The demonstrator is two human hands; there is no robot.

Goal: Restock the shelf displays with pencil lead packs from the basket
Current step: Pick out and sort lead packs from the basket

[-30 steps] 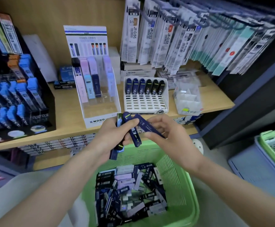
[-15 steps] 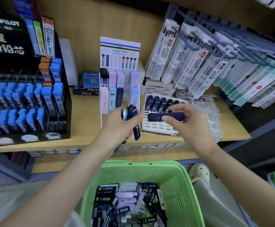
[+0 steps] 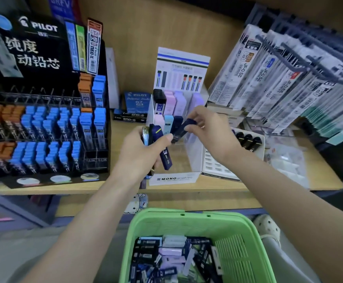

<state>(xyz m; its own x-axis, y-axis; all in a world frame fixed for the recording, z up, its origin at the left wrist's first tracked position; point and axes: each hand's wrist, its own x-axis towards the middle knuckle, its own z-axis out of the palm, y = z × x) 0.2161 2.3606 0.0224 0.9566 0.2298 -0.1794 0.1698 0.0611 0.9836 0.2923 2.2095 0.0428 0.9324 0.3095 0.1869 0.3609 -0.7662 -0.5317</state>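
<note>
My left hand (image 3: pixel 141 154) grips a small bunch of dark blue lead packs (image 3: pixel 162 144) upright in front of the white MONO display (image 3: pixel 173 178). My right hand (image 3: pixel 209 133) pinches one dark blue pack (image 3: pixel 183 127), tilted, over the MONO display's pastel packs (image 3: pixel 174 103). Behind my right wrist stands a white slotted tray (image 3: pixel 219 168) with dark packs (image 3: pixel 248 139) in its back row. The green basket (image 3: pixel 187 219) below holds several loose packs (image 3: pixel 172 260).
A black Pilot stand (image 3: pixel 44 123) with blue and orange lead tubes fills the shelf's left. Hanging refill packets (image 3: pixel 289 78) crowd the right. Pilot boxes (image 3: pixel 136 103) sit at the back, a clear plastic organiser (image 3: pixel 287 160) at far right. A shoe (image 3: pixel 266 225) shows beside the basket.
The view moved closer and up along the shelf. My right hand carried its single pack from over the slotted tray leftward, above the MONO display. My left hand kept its bunch.
</note>
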